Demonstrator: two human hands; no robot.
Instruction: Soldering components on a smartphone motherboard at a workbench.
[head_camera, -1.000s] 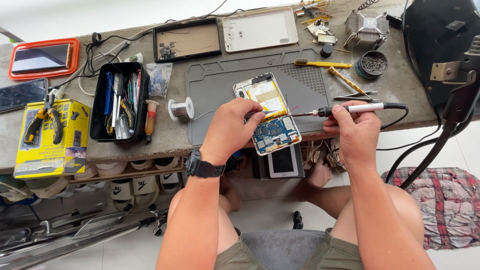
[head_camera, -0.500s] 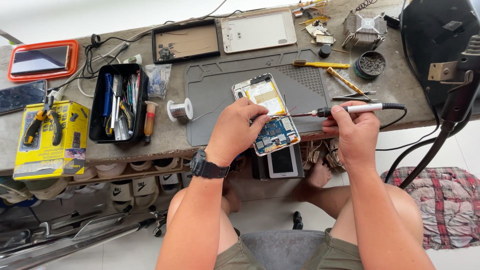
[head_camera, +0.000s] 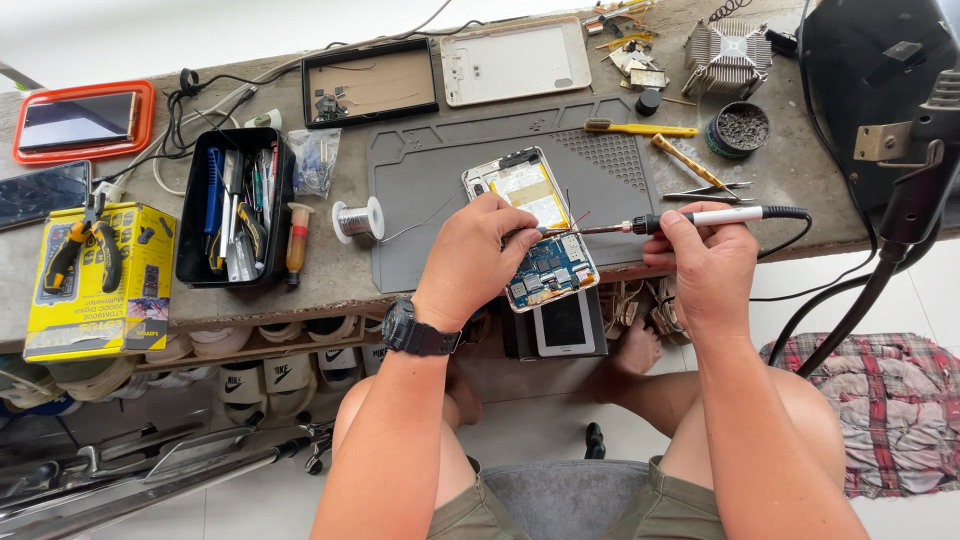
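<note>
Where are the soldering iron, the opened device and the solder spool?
soldering iron (head_camera: 715, 216), head view, on its white handle.
opened device (head_camera: 552, 262), head view, on its blue circuit board.
solder spool (head_camera: 357, 220), head view, on the wound wire.

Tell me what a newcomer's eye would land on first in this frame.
At the centre, the opened phone lies on the grey mat, its circuit board bare. The left hand rests on it while the right hand holds a soldering iron with its tip over the board. To the left, a yellow box with pliers on top stands out beside a black tool tray.
</note>
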